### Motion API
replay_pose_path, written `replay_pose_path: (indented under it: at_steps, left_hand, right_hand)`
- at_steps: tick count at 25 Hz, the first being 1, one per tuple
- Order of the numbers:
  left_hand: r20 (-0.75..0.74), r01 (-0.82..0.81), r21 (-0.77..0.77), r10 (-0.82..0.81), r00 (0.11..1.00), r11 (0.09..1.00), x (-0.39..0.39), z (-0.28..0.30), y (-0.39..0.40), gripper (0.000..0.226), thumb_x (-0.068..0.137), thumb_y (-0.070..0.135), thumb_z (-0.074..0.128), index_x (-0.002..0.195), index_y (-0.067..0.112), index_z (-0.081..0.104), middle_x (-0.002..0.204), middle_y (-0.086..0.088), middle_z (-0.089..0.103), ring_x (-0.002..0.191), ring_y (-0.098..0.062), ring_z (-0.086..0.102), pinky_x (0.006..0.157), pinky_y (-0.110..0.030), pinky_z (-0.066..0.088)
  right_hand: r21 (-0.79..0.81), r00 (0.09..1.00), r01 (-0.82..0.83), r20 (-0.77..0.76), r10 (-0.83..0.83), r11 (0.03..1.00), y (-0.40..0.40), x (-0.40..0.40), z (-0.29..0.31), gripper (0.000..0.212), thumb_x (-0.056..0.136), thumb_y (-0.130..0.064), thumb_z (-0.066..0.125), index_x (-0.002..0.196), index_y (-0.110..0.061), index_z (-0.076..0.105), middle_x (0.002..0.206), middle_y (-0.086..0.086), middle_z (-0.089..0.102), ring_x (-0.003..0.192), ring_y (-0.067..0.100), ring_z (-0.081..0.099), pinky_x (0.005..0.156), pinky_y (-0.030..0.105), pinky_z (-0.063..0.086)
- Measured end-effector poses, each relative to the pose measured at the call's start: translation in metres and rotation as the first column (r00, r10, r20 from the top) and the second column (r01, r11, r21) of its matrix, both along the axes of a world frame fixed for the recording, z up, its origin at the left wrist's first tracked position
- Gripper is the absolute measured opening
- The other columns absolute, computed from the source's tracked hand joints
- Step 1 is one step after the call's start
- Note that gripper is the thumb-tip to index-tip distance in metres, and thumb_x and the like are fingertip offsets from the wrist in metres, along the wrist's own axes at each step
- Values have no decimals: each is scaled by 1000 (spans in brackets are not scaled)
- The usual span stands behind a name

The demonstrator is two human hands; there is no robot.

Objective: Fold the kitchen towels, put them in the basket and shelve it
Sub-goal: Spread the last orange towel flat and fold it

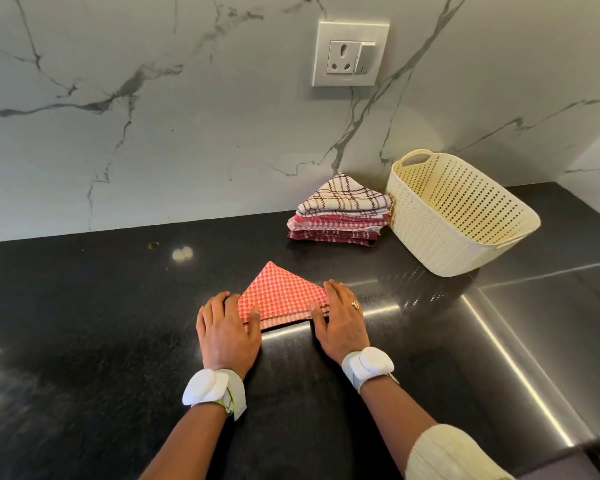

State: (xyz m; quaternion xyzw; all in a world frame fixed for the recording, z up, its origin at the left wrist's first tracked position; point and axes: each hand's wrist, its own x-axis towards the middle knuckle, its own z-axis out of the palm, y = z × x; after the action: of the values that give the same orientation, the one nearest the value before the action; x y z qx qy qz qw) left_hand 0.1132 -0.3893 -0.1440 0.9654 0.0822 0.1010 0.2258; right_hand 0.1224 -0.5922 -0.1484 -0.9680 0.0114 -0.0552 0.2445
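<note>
While your left hand (pixel 227 336) and right hand (pixel 340 323) press flat on the two near corners of the red towel (pixel 283 296), it lies folded on the black counter (pixel 101 323) just in front of you. Neither grip has closed on it: your fingers lie straight, with each thumb resting on the cloth. This towel looks light, soft and floppy, so its layers may slide or fall open when lifted. Take it by the thick near edge, pinching all the layers together, or slip a palm beneath. Further back, the stack (pixel 340 213) of folded towels sits touching the cream basket (pixel 465 216), which holds no towels that you can see.
</note>
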Motion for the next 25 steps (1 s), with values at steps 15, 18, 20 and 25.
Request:
replay_pose_path:
  at_steps: [15,18,20,25]
  left_hand:
    - [-52,37,-229,-51,997,973,8,36,-19,27,88,30,65,95,25,40,87,7,54,84,-19,56,77,-34,40]
    - [-54,84,-299,-105,993,951,24,54,-35,27,89,28,64,95,32,37,87,11,56,76,-9,57,68,-26,46]
    - [-5,120,-317,-128,992,941,43,68,-47,26,90,33,62,96,37,37,88,12,59,77,-9,59,70,-31,52]
    - [133,233,-312,-201,971,921,124,122,-87,21,94,32,56,105,36,40,99,13,60,88,-6,60,82,-34,52]
  right_hand:
    - [555,983,12,-160,92,832,-47,47,17,32,61,-6,87,71,-23,61,73,-5,62,72,14,57,66,24,45]
    - [699,958,-13,-195,208,715,-79,62,43,39,58,8,84,82,-14,62,76,3,64,71,18,58,62,19,47]
    - [754,967,-35,-140,212,656,-98,76,66,42,57,2,87,90,-11,66,81,7,68,73,18,62,65,21,51]
    - [691,993,-117,81,85,714,-138,135,138,33,67,1,83,90,-17,69,89,-1,69,77,10,64,71,22,51]
